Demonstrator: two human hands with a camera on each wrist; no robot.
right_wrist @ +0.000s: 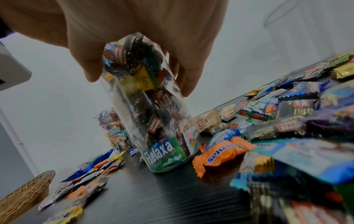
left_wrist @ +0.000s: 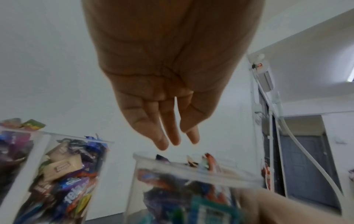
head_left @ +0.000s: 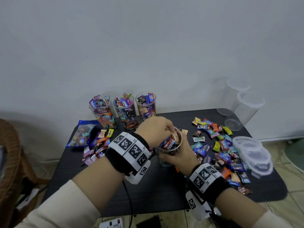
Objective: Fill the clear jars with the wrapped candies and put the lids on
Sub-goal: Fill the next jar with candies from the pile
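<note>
A clear jar (head_left: 171,146) packed with wrapped candies stands mid-table on the black table (head_left: 148,191). My right hand (head_left: 178,156) grips its side; in the right wrist view the thumb and fingers of the right hand (right_wrist: 139,83) curl round the jar (right_wrist: 162,136). My left hand (head_left: 158,127) hovers at the jar's mouth. In the left wrist view the left hand (left_wrist: 174,141) has straight fingers pointing down just above the rim of the jar (left_wrist: 191,171), with nothing in them. Loose candies (head_left: 222,153) lie to the right. Clear lids (head_left: 253,155) are stacked at the right edge.
Three filled, lidless jars (head_left: 125,112) line the back edge. Empty clear jars (head_left: 246,109) stand at the back right corner. A blue candy bag (head_left: 82,134) and more candies (head_left: 98,145) lie left. A wicker chair (head_left: 9,153) stands beside the table.
</note>
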